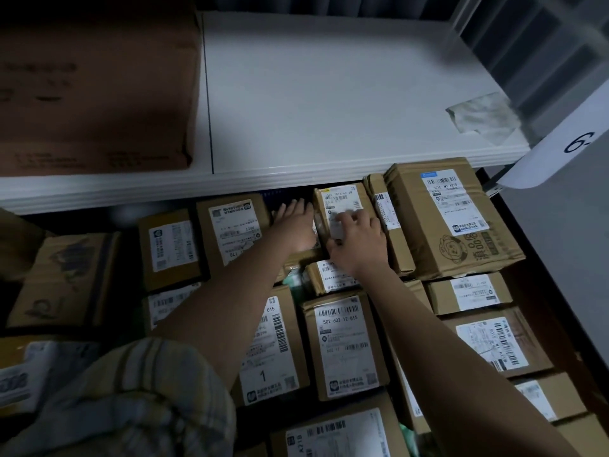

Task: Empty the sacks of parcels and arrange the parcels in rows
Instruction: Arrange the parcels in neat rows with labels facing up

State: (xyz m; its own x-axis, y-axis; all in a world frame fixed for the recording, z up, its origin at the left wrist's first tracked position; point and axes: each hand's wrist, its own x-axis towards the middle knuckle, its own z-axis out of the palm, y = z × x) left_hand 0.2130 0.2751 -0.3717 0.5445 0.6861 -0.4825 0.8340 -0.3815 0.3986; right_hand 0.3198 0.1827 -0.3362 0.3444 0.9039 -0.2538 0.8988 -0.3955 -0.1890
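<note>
Small labelled parcel (341, 212) stands long axis upright, gripped by right hand (357, 240); left hand (295, 225), fingers straight, lies flat just left.

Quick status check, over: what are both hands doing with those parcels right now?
Left hand flat, fingers straight, beside small parcel. Right hand curled over that parcel's label face. Parcel at back row under white shelf, wedged between neighbours. Nothing blocking.
</note>
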